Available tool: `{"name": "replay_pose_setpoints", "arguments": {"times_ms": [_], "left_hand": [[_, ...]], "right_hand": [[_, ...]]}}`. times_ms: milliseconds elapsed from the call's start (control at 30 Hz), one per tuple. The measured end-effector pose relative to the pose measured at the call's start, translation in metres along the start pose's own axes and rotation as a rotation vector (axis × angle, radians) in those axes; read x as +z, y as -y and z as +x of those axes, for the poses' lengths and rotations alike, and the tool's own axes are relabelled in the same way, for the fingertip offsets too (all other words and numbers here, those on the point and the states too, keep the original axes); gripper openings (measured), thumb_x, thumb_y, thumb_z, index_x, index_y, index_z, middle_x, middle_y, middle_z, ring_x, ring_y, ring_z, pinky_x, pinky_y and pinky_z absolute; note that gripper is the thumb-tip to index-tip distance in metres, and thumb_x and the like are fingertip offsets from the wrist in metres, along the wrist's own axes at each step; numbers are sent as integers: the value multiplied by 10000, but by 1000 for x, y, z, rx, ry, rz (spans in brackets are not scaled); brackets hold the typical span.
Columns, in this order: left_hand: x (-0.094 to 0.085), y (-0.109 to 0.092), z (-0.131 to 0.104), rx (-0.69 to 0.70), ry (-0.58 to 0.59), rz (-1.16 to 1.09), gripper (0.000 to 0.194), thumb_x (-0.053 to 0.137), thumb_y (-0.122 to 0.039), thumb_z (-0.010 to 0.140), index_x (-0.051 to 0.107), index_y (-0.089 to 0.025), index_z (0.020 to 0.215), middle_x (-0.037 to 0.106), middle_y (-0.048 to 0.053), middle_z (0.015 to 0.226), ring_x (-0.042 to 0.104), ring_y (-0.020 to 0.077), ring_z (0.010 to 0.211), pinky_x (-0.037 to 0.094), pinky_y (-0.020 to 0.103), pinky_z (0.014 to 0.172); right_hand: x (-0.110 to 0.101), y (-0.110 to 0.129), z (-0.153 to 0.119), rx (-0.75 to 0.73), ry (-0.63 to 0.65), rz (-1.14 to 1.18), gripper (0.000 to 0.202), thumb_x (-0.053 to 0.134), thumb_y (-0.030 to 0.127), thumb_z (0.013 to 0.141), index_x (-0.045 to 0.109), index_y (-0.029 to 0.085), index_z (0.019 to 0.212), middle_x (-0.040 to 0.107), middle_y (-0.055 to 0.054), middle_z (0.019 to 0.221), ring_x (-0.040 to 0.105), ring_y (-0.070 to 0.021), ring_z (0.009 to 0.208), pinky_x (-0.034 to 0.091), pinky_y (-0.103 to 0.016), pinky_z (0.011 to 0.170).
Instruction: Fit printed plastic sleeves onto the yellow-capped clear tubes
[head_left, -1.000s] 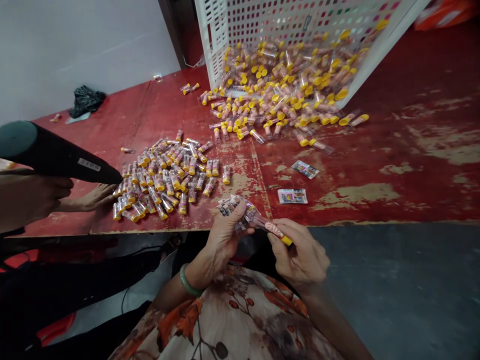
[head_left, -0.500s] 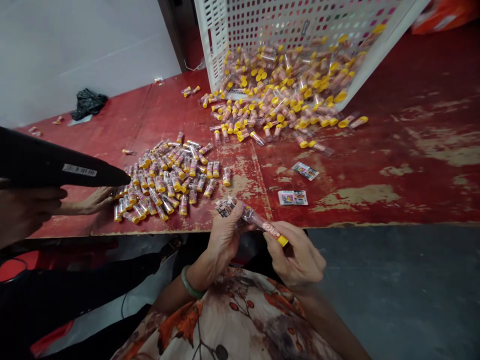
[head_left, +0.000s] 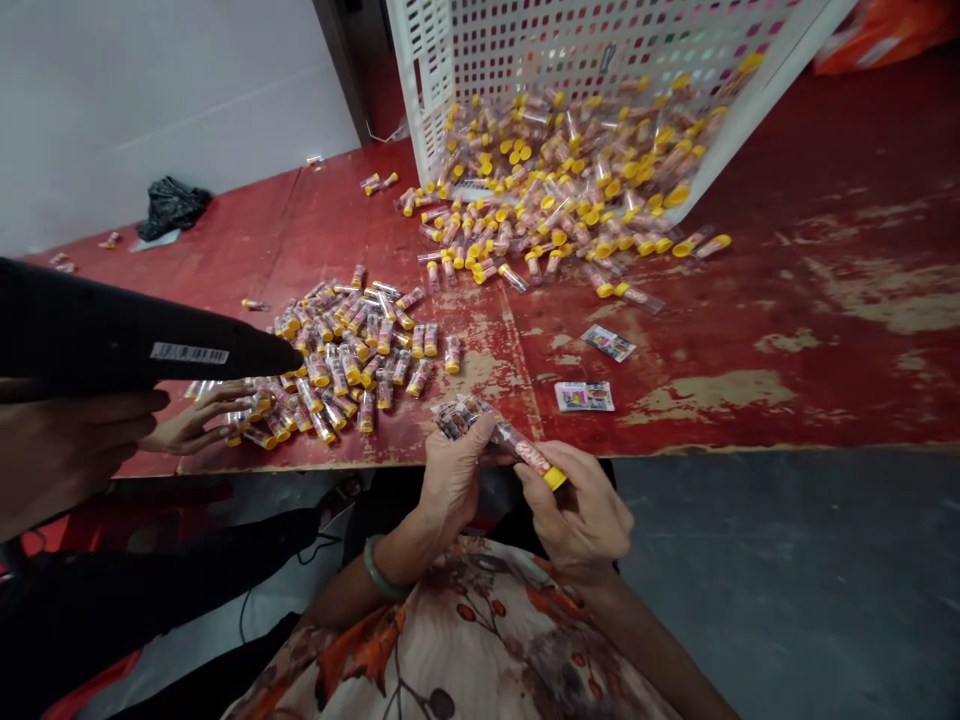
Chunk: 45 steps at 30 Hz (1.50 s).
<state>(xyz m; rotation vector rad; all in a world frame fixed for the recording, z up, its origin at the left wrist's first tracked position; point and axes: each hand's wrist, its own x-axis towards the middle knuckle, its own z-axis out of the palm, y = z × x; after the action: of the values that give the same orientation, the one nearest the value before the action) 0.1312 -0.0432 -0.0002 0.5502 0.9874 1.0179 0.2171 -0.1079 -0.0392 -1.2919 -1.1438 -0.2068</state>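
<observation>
Yellow-capped tube pinched near its capped end by right hand, just off the counter edge, printed wrappers pinched by left hand; sleeving apparently under way, straight alignment called for.

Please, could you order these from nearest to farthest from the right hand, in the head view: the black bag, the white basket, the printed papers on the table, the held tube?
From the right hand:
1. Tube: in its grasp.
2. Printed papers: just ahead, on the table.
3. White basket: farther back.
4. Black bag: far back left.
</observation>
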Motion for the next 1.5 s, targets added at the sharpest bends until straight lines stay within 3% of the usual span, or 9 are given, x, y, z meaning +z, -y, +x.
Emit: {"name": "replay_pose_setpoints", "arguments": {"times_ms": [200, 300, 367, 567, 733, 933, 1133, 1333, 1500], "left_hand": [[1, -5, -1, -52, 92, -4, 294, 842, -240, 542, 650, -147, 744, 659, -1, 704, 601, 102, 608, 491, 231, 643], [-1, -11, 3, -80, 68, -16, 337, 854, -267, 519, 646, -157, 760, 654, -9, 705, 597, 104, 593, 492, 242, 620], [-4, -13, 6, -86, 67, -16, 377, 864, -281, 499, 643, -157, 779, 654, -11, 706, 598, 110, 591, 497, 250, 611], [-8, -9, 5, -109, 134, -18, 359, 859, -259, 520, 651, -143, 790, 676, 2, 728, 613, 116, 618, 502, 243, 620], [-7, -9, -2, -78, 138, -13, 341, 857, -236, 521, 665, -138, 786, 687, 9, 752, 620, 119, 649, 500, 251, 677], [-4, -8, -7, -82, 140, 6, 380, 851, -241, 525, 687, -133, 851, 706, 36, 807, 639, 144, 692, 503, 282, 725], [-3, -2, -8, -95, 126, -33, 350, 851, -258, 532, 672, -142, 809, 696, 23, 780, 630, 130, 655, 501, 264, 665], [-11, -1, -2, -154, 154, -12, 327, 820, -311, 602, 651, -150, 831, 666, 10, 764, 609, 114, 638, 504, 247, 613], [-8, -2, -6, -156, 130, -4, 349, 834, -319, 574, 646, -138, 806, 652, 12, 738, 598, 114, 620, 500, 238, 577]], "right_hand": [[6, -14, -2, -109, 88, 107, 499, 749, 100, 690, 580, 161, 1156, 635, -128, 1082, 637, -225, 963, 578, -358, 755], [-1, -19, 5, 31, 329, 239, 364, 639, 188, 812, 578, 173, 1171, 596, -141, 1172, 612, -232, 1030, 575, -376, 777], [-7, -20, 11, 138, 442, 304, 316, 575, 161, 847, 586, 177, 1162, 611, -124, 1134, 642, -186, 917, 581, -321, 713], [-2, -8, 16, -17, 194, 182, 307, 579, 1, 763, 643, 179, 1004, 665, -74, 921, 652, -160, 827, 566, -302, 709], [5, -3, 10, -69, 130, 105, 300, 598, -22, 729, 647, 184, 942, 669, -71, 905, 657, -149, 786, 568, -270, 668], [5, -7, 3, -177, 121, -54, 271, 624, -7, 721, 630, 180, 917, 691, -69, 860, 678, -163, 757, 571, -263, 656], [7, -8, 6, -157, 90, -69, 242, 619, -7, 714, 621, 185, 862, 686, -57, 818, 674, -160, 724, 565, -259, 645], [3, -10, 16, -28, 246, 138, 280, 608, 28, 754, 628, 172, 994, 651, -84, 900, 649, -157, 775, 562, -275, 651], [3, -8, 13, -170, 182, 32, 334, 601, 9, 757, 633, 179, 1043, 670, -98, 929, 661, -174, 832, 564, -288, 692]]}}
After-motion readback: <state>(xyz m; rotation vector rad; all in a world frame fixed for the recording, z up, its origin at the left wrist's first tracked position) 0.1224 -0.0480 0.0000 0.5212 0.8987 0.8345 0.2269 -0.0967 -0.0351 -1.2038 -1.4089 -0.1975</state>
